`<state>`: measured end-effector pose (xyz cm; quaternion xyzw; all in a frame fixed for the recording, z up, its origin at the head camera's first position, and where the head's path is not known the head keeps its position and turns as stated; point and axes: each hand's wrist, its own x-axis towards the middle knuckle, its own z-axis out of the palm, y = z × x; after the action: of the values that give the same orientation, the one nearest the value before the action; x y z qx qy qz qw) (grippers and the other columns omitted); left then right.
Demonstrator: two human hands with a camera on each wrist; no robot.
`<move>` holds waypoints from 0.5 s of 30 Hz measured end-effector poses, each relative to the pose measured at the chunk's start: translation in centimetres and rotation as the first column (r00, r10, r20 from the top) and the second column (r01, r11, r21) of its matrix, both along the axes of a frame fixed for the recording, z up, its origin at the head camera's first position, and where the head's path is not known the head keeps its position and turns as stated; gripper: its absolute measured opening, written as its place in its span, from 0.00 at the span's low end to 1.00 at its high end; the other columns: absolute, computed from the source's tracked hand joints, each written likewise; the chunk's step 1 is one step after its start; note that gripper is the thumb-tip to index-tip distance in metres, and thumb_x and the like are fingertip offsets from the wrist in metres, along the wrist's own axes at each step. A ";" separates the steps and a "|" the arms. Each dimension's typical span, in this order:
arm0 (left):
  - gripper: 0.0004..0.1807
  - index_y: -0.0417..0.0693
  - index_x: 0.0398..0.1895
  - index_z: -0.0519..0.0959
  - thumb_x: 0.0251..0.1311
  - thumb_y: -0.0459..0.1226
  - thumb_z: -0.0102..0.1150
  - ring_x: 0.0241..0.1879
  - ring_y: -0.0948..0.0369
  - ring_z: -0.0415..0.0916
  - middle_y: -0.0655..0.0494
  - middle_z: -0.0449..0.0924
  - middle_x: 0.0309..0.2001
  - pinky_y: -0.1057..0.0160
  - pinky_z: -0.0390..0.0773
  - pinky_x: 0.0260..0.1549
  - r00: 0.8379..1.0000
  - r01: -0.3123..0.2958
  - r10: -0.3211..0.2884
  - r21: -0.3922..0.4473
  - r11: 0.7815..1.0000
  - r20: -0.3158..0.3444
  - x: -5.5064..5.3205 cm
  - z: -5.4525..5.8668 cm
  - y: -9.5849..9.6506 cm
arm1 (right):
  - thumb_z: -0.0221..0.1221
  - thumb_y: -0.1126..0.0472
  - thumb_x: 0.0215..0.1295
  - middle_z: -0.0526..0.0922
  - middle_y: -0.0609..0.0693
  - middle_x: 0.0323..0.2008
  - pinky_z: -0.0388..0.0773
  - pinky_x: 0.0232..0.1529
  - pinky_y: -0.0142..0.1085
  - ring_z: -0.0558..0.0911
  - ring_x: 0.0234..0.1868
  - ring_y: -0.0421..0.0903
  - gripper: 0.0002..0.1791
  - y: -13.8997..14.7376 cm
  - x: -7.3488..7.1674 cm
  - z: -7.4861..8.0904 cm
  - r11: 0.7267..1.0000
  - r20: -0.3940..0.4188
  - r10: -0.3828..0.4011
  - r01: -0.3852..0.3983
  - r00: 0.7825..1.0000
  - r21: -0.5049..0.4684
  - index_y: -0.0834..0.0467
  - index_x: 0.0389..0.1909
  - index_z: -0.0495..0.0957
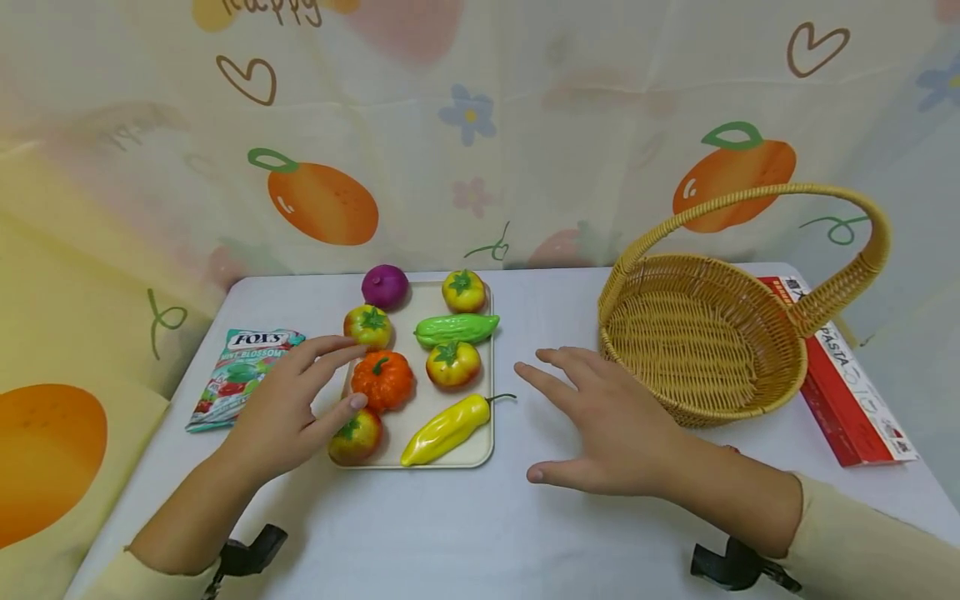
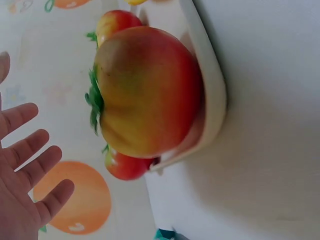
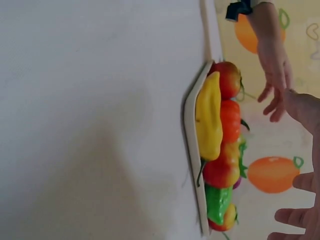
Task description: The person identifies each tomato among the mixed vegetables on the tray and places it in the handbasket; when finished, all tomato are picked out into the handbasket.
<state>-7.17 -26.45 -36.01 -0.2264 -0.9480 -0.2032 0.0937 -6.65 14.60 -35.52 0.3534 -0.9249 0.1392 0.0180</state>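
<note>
My left hand [image 1: 288, 408] hovers over the left side of a cream tray [image 1: 483, 450], fingers spread and holding nothing. Its fingertips overlap an orange pumpkin [image 1: 383, 381] and a red-yellow tomato [image 1: 356, 437] in the head view; that tomato looms large in the left wrist view [image 2: 150, 90]. My right hand [image 1: 607, 425] is held over the cloth between tray and basket, fingers apart and holding nothing. On the tray also lie a yellow pepper [image 1: 447, 429], a green bumpy gourd [image 1: 456, 329], a purple onion [image 1: 385, 287] and more tomatoes [image 1: 453, 365].
A wicker basket [image 1: 697, 333] with a tall arched handle stands at the right, nothing inside it. Behind and beside it lies a red-and-white pasta box [image 1: 847, 400]. A FOX'S candy bag [image 1: 240, 375] lies left of the tray. A printed curtain [image 1: 510, 150] hangs behind the white-covered table.
</note>
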 end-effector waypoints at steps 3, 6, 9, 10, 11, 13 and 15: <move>0.29 0.52 0.73 0.76 0.71 0.42 0.68 0.69 0.45 0.70 0.49 0.73 0.71 0.30 0.71 0.62 1.000 -0.021 0.020 0.050 0.999 0.008 0.3 -0.5 -0.8 | 0.65 0.19 0.56 0.67 0.50 0.77 0.72 0.68 0.59 0.67 0.76 0.52 0.59 -0.8 0.0 -0.3 0.999 0.002 0.026 -0.026 1.000 -0.040 0.38 0.85 0.57; 0.28 0.53 0.75 0.75 0.73 0.42 0.64 0.69 0.44 0.69 0.49 0.73 0.71 0.29 0.70 0.62 0.999 -0.035 0.032 0.096 0.995 0.025 0.8 -1.0 -1.6 | 0.66 0.20 0.57 0.68 0.49 0.76 0.74 0.67 0.57 0.68 0.75 0.51 0.58 -1.5 0.0 -0.4 0.998 0.018 0.035 -0.034 0.999 -0.062 0.38 0.85 0.58; 0.29 0.55 0.77 0.73 0.73 0.40 0.63 0.68 0.46 0.70 0.51 0.72 0.71 0.30 0.72 0.60 0.999 -0.031 0.025 0.140 0.990 0.043 1.2 -1.5 -2.3 | 0.66 0.21 0.57 0.69 0.48 0.75 0.75 0.65 0.56 0.70 0.73 0.51 0.56 -2.3 0.1 -0.6 0.997 0.044 0.039 -0.036 0.998 -0.075 0.38 0.84 0.60; 0.31 0.57 0.77 0.73 0.72 0.39 0.63 0.67 0.48 0.71 0.52 0.73 0.71 0.32 0.73 0.59 0.999 -0.027 0.020 0.152 0.988 0.049 1.3 -1.7 -2.6 | 0.66 0.21 0.57 0.69 0.48 0.75 0.76 0.65 0.55 0.70 0.73 0.51 0.56 -2.5 0.1 -0.6 0.996 0.054 0.042 -0.038 0.998 -0.077 0.38 0.84 0.60; 0.32 0.57 0.78 0.72 0.70 0.38 0.63 0.66 0.50 0.71 0.53 0.73 0.71 0.36 0.75 0.58 0.999 -0.020 0.011 0.166 0.986 0.053 1.4 -1.9 -2.9 | 0.66 0.21 0.58 0.69 0.48 0.75 0.76 0.65 0.55 0.70 0.73 0.51 0.56 -2.8 0.0 -0.7 0.996 0.065 0.045 -0.039 0.997 -0.081 0.38 0.84 0.61; 0.36 0.59 0.79 0.71 0.66 0.37 0.65 0.64 0.54 0.72 0.55 0.73 0.71 0.43 0.77 0.55 0.998 -0.010 -0.002 0.184 0.983 0.062 1.6 -2.4 -3.5 | 0.66 0.21 0.58 0.69 0.48 0.75 0.76 0.64 0.54 0.70 0.73 0.50 0.55 -3.4 0.0 -0.9 0.995 0.086 0.054 -0.046 0.995 -0.092 0.39 0.84 0.61; 0.39 0.59 0.79 0.71 0.62 0.38 0.67 0.62 0.58 0.73 0.57 0.74 0.71 0.50 0.79 0.52 0.997 -0.005 -0.009 0.194 0.981 0.074 1.7 -2.8 -3.9 | 0.66 0.21 0.58 0.69 0.47 0.75 0.76 0.64 0.53 0.70 0.73 0.50 0.55 -4.0 -0.1 -1.0 0.992 0.104 0.068 -0.056 0.992 -0.109 0.39 0.83 0.61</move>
<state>-5.47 -30.39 -38.85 -0.2094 -0.9263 -0.3029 0.0798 -6.77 10.59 -36.54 0.3725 -0.9044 0.2074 -0.0175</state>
